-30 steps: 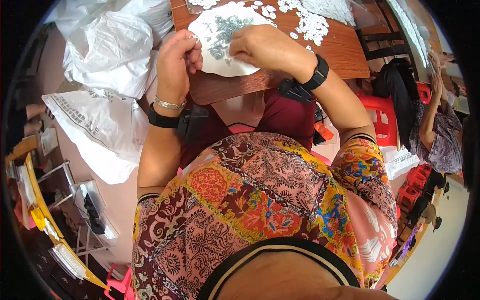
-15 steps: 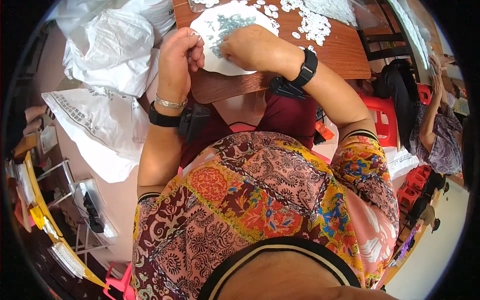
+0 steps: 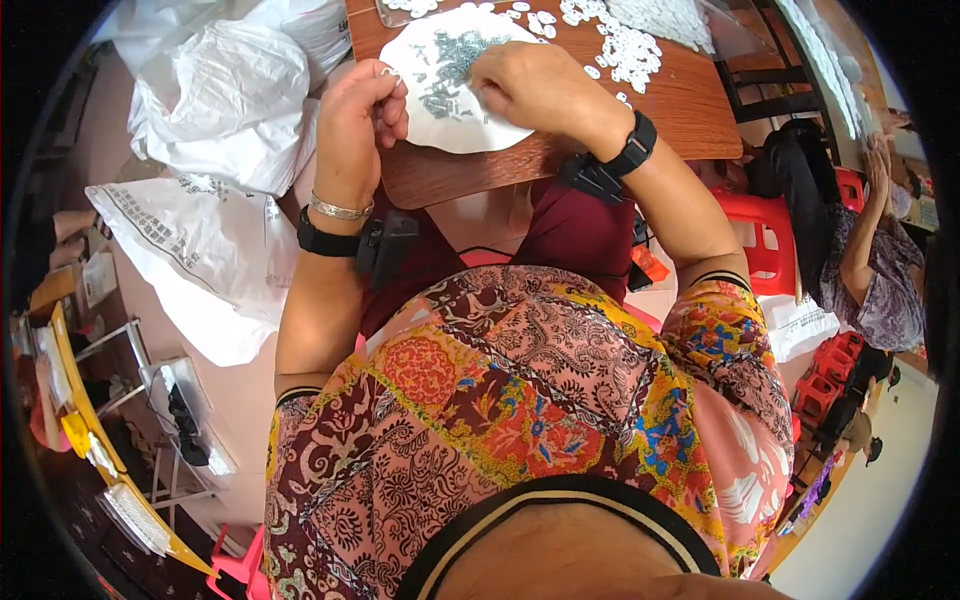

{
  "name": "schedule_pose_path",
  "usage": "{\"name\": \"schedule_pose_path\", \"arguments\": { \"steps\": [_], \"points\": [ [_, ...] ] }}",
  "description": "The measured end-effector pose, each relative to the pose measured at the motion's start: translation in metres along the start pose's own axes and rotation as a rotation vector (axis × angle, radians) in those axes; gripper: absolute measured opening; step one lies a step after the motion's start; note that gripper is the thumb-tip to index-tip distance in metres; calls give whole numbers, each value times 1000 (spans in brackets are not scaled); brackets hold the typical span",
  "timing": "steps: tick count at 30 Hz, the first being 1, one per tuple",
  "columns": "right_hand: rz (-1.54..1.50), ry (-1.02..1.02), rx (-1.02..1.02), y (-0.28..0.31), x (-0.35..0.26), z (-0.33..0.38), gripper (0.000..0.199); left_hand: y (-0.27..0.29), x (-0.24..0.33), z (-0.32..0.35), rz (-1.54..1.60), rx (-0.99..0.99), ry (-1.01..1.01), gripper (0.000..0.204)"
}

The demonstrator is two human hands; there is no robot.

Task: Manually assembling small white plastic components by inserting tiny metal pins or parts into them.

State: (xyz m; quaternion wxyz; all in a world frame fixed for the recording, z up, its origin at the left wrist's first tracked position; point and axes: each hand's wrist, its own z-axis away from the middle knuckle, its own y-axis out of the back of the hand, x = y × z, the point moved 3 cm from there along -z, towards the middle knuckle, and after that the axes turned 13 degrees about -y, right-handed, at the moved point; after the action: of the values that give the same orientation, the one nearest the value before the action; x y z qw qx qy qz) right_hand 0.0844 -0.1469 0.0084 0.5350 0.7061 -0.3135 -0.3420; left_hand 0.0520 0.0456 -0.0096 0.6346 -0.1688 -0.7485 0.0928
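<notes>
Right now the small grey metal bits [image 3: 452, 68] lie heaped on a white round sheet [image 3: 440, 125] at 12 o'clock, on the near edge of the brown tabletop [image 3: 690, 110]. Left hand [image 3: 362, 120] sits at the sheet's 9 o'clock rim, thumb and forefinger pinched together on something tiny, prob. one of the bits, though it's too small to be sure. Right hand [image 3: 540, 85] rests curled, knuckles up, on the sheet's 3 o'clock side, fingertips tucked into the pile; can't tell if it pinches anything.

To do this well, I'd judge: take one piece at a time, keep the pinch light and close above the sheet so a dropped bit lands back on white, not in the lap. Keep the right hand spreading the heap thin (easier to single out pieces). Wrists are propped at the tabletop's edge, which looks good for steadiness.

Further out at 1 o'clock, white flat pieces [image 3: 625, 45] are scattered; white plastic bags [image 3: 215, 110] sit at 10 o'clock.

Hard to make out: shape of the bits, what's under the right palm, and the far tabletop, which is cut off at the top. Fisheye bends the edges.
</notes>
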Motion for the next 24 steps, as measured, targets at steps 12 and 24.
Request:
{"name": "schedule_pose_path", "arguments": {
  "steps": [12, 24],
  "points": [
    [-64, 99, -47, 8, -16, -5, 9, 1, 1, -1, 7, 22, -7, 17],
    [143, 48, -58, -14, -18, -11, 10, 1, 0, -1, 33, 10, -5, 16]
  ]
}}
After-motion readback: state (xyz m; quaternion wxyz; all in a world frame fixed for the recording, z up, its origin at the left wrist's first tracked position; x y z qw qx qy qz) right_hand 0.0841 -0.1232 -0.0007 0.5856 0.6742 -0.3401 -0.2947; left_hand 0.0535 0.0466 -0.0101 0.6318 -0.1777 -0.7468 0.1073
